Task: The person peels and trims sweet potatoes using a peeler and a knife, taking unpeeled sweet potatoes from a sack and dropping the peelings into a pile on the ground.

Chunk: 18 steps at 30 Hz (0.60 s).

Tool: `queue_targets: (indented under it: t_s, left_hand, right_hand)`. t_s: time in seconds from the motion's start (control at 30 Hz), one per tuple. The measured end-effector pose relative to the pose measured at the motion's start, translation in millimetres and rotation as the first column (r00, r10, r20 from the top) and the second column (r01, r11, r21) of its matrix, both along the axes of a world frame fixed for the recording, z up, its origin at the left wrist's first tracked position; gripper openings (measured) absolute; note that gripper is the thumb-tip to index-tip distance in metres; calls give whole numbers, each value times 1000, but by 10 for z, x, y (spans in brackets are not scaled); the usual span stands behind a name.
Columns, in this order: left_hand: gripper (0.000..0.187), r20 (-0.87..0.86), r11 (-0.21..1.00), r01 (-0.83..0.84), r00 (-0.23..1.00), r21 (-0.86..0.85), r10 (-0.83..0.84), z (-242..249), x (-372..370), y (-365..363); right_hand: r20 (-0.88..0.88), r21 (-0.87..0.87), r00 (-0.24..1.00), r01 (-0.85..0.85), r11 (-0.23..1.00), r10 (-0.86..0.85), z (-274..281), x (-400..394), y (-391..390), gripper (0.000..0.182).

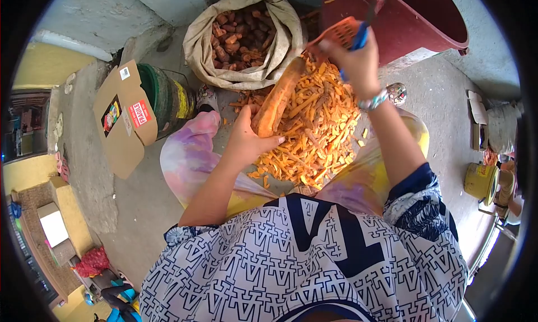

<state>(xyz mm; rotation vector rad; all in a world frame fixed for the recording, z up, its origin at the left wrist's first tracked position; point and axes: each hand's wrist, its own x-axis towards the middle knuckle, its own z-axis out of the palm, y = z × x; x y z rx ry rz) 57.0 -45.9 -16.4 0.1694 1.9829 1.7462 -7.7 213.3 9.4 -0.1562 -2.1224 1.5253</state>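
Note:
My left hand (250,140) is wrapped round the thick lower end of a long orange root (278,98) that looks like a large carrot, partly peeled. The root slants up to the right over a heap of orange peelings (314,134) on the floor between my legs. My right hand (356,64) grips a blue-handled knife (361,37), its blurred blade pointing up and away. An orange perforated plastic piece (339,33) overlaps the right fingers, close to the root's far tip.
A pale sack (196,47) of reddish-brown roots stands open ahead, with a dark red tub (386,28) to its right. At left, a cardboard flap (126,120) leans on a green bucket (148,81). Far right, a person sits near a yellow bucket (479,182).

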Motion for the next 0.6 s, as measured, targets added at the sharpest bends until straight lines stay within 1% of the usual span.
queue_targets:
  t_s: [0.03,0.07,0.13,0.17,0.2,0.23,0.27,0.33,0.37,0.4,0.43,0.47,0.53,0.57,0.6]
  left_hand:
    - [63,2,997,-36,999,62,36,-22,-1,15]
    - [63,2,998,-36,999,60,36,-16,0,35]
    - [53,-72,999,-19,997,-51,15,10,-4,76]
    - [53,-72,999,-12,997,-53,9,-9,-5,79]
    - [50,-130,995,-53,991,-89,42,-41,1,71]
    - [48,-189,988,-97,979,-122,73,-61,7,51]
    - [48,-189,988,-95,979,-122,71,-58,14,33]
    - [47,-335,947,-92,942,-308,-17,-36,15,16]
    - [47,-338,947,-93,941,-307,-17,-10,17,22]
    - [47,-437,929,-133,899,-346,-34,31,17,36]
    - [47,-528,908,-178,847,-379,-54,63,12,53]
    - [47,-529,909,-180,847,-375,-51,77,9,69]
    - [46,-521,872,-192,849,-451,-83,98,19,97]
    - [46,-519,871,-189,850,-454,-86,120,27,115]
    - [47,-524,849,-188,843,-495,-119,150,31,135]
  right_hand:
    - [-51,42,997,-54,998,56,58,155,-256,44]
    - [-102,86,989,-102,991,111,107,291,-479,44]
    - [63,-155,966,-240,958,252,44,474,-733,46]
    - [-2,-505,945,-282,816,326,97,463,-758,46]
    - [-2,-507,947,-278,816,322,70,378,-640,46]
    - [93,-227,985,-122,966,146,-5,191,-402,46]
    - [129,87,990,42,995,-53,-81,17,-152,45]
    - [53,208,972,213,955,-229,-317,-225,315,45]
    - [94,144,963,236,961,-251,-275,-220,403,46]
    - [136,80,953,262,962,-271,-107,-214,406,48]
    - [109,30,970,215,976,-217,8,-145,339,52]
    - [108,33,971,213,977,-215,36,-67,181,52]
    - [48,149,995,80,986,-88,35,103,-182,57]
    - [59,73,998,-4,997,-1,12,247,-421,57]
    - [62,-5,995,-83,997,83,-18,368,-581,58]
